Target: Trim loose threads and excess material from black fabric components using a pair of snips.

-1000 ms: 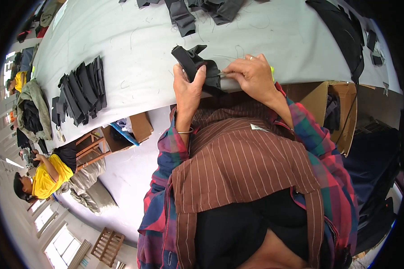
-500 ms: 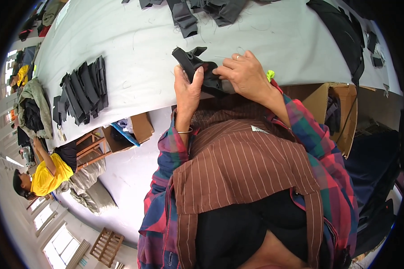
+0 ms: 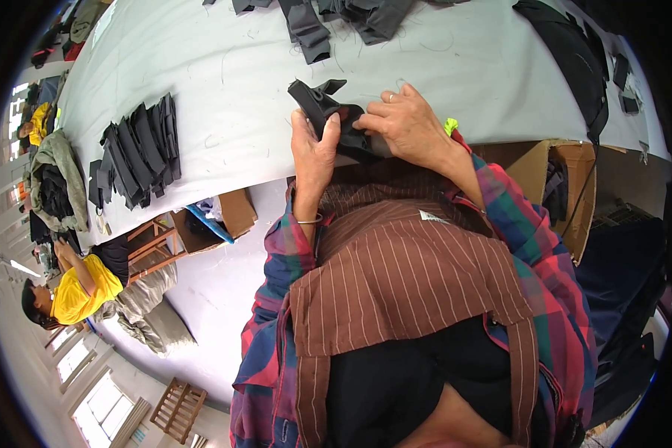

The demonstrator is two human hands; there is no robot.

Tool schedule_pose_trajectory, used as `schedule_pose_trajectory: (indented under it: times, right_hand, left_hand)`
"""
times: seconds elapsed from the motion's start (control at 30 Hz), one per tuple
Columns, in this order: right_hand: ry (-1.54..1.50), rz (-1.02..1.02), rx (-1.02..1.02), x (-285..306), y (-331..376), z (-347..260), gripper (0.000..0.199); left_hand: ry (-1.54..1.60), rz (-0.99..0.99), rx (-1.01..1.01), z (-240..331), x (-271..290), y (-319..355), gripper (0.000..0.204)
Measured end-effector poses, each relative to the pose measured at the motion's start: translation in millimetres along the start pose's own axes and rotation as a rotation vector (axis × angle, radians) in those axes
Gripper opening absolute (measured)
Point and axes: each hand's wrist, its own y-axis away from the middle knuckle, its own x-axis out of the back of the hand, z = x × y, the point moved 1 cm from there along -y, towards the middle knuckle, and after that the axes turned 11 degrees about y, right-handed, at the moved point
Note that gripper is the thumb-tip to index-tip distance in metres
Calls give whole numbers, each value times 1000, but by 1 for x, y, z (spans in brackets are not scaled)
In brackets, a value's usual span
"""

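Observation:
A folded piece of dark grey fabric (image 3: 315,101) is held up over the near edge of the white-covered table. My left hand (image 3: 315,153) is closed on it, with the thumb lying along the front of the fold. My right hand (image 3: 411,131), with a ring on one finger, pinches the right side of the same piece with thumb and bent fingers. Part of the fabric hangs down between the two hands. The exact spot under the right fingertips is hidden.
Dark fabric strips (image 3: 138,153) lie in a row at left, and more strips (image 3: 369,19) at the far edge. A black cloth (image 3: 564,56) lies at right. Cardboard boxes (image 3: 575,179) stand beneath the table. A person in yellow (image 3: 86,291) works at far left.
My hands and the fabric have hardly moved; the grip looks the same. At far left, the other person's arms have shifted slightly.

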Motion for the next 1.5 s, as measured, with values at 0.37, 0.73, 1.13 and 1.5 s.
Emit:
schedule_pose_trajectory:
  times: [0.37, 0.73, 1.13, 1.5]
  right_hand:
    - [-83, -31, -57, -4, 1, -3, 10]
    - [-584, -40, -334, -6, -1, -1, 17]
    - [-722, 215, -809, 13, 42, 52, 22]
    - [-419, 234, -861, 0, 48, 46, 24]
  left_hand:
    - [-15, 2, 20, 2, -2, 2, 27]
    - [-23, 6, 6, 2, 4, -4, 28]
    - [21, -68, 188, 95, 60, -8, 29]
    - [130, 75, -114, 144, 96, -7, 31]
